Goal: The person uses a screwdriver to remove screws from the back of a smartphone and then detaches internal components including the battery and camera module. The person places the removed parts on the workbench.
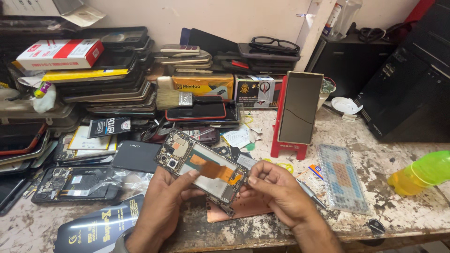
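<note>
Holding the opened phone (201,171) above the near tabletop (403,206), our left hand (164,197) and right hand (276,189) each keep a closed grip on it. We judge the orange flex cable (218,171) under our thumbs could tear if bent sharply.

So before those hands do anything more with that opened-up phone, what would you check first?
1. Left hand supports the opened phone from below: ok.
2. Right hand steadies its lower end: ok.
3. Orange flex strip lies flat, with no tear seen: ok.
4. Whether the strip's ends are plugged in: cannot tell.
5. Phone is held above the pink mat, not over the table edge: ok.
6. Metal tool lies within reach beside the right hand: ok.
</note>
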